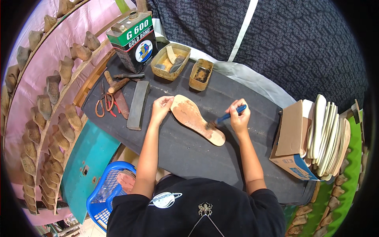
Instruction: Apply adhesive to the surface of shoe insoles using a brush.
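A tan insole (189, 114) lies at a slant on the dark-covered table, with a wet brownish coating over much of its face. My left hand (162, 107) pinches its wide upper end at the edge. In my right hand (239, 114) is a brush with a blue handle (232, 113), and its blurred bristles touch the insole near the narrow end. Beyond the insole stands a small tub (201, 75) with dark residue inside. Left of it, a larger tan tub (171, 62) holds a few scraps.
A green and black metal can (134, 43) stands at the back left. Near it lie a grey whetstone bar (138, 105), orange-handled scissors (100, 107) and a hammer (118, 85). A cardboard box (292, 134) of stacked insoles is at right. Wooden shoe lasts (65, 71) line racks at left.
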The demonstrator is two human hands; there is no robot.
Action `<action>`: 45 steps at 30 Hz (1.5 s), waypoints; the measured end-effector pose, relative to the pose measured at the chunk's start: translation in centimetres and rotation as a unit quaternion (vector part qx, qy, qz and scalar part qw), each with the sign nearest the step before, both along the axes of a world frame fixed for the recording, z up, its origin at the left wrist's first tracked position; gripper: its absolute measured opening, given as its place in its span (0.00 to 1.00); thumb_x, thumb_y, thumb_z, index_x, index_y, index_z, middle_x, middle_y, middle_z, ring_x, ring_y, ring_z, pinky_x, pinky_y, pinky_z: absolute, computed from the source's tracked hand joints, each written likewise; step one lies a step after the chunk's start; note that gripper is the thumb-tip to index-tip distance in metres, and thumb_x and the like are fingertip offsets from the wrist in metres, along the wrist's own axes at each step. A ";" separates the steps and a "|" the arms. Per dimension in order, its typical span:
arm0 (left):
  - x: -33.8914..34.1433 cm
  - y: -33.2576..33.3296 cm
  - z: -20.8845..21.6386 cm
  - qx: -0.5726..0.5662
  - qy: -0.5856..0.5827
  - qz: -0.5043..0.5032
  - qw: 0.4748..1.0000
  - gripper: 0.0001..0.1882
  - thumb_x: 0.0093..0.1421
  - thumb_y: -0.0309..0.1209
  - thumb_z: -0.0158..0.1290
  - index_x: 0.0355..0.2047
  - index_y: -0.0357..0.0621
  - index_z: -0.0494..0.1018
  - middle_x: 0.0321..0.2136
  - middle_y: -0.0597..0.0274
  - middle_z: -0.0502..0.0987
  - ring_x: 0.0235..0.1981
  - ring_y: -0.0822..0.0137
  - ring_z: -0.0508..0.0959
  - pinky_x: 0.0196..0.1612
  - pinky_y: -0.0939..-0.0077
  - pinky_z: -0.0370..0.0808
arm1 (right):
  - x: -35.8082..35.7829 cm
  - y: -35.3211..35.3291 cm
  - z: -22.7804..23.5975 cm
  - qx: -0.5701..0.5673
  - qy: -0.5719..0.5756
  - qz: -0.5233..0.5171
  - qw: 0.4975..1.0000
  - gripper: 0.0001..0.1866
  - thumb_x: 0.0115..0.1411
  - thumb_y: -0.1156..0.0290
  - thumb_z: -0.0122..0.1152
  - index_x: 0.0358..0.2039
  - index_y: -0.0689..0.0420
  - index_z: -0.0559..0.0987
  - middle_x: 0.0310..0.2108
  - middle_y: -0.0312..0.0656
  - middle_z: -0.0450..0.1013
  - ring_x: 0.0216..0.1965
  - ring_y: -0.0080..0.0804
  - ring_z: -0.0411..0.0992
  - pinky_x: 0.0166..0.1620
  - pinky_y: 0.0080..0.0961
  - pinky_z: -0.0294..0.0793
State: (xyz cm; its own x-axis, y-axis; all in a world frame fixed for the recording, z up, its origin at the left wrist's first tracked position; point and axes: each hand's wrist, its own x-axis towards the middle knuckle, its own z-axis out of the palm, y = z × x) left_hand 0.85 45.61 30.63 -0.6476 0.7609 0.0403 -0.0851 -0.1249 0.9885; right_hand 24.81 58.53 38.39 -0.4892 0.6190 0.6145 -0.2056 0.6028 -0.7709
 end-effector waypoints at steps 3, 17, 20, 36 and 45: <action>0.0 -0.1 -0.1 0.005 -0.005 0.003 1.000 0.11 0.55 0.28 0.49 0.34 0.31 0.71 0.28 0.61 0.74 0.28 0.77 0.73 0.31 0.87 0.70 | -1.8 -0.3 -0.1 -0.130 0.057 0.030 0.989 0.09 0.53 0.72 0.53 0.22 0.59 0.64 0.20 0.37 0.67 0.19 0.17 0.65 0.22 0.12 0.64; -0.2 -0.2 0.1 -0.002 -0.008 -0.004 1.000 0.10 0.54 0.27 0.50 0.34 0.30 0.70 0.27 0.60 0.74 0.27 0.77 0.74 0.30 0.86 0.71 | 1.9 0.1 0.8 0.047 -0.103 -0.042 0.993 0.11 0.47 0.74 0.55 0.15 0.58 0.62 0.12 0.32 0.59 0.14 0.16 0.55 0.18 0.16 0.55; -0.4 -0.3 -0.2 0.006 -0.022 -0.009 1.000 0.10 0.54 0.26 0.50 0.34 0.30 0.70 0.28 0.60 0.74 0.27 0.76 0.74 0.31 0.86 0.71 | 1.3 -0.3 2.1 0.044 -0.144 -0.050 0.987 0.12 0.47 0.73 0.57 0.16 0.57 0.63 0.11 0.30 0.58 0.13 0.15 0.54 0.17 0.16 0.54; -0.4 -0.2 -0.3 -0.011 -0.001 -0.016 1.000 0.13 0.54 0.30 0.50 0.36 0.33 0.70 0.30 0.60 0.75 0.29 0.76 0.75 0.31 0.85 0.72 | -2.0 -0.5 1.0 0.080 -0.113 0.004 0.990 0.11 0.43 0.73 0.58 0.15 0.57 0.63 0.08 0.32 0.57 0.10 0.18 0.57 0.15 0.17 0.56; -0.3 -0.1 -0.2 0.009 -0.009 -0.007 1.000 0.11 0.54 0.27 0.50 0.35 0.30 0.70 0.28 0.60 0.75 0.27 0.76 0.74 0.30 0.86 0.71 | 1.0 -1.0 1.7 0.073 -0.119 0.001 0.990 0.11 0.42 0.77 0.55 0.14 0.57 0.61 0.10 0.32 0.56 0.11 0.17 0.55 0.16 0.16 0.54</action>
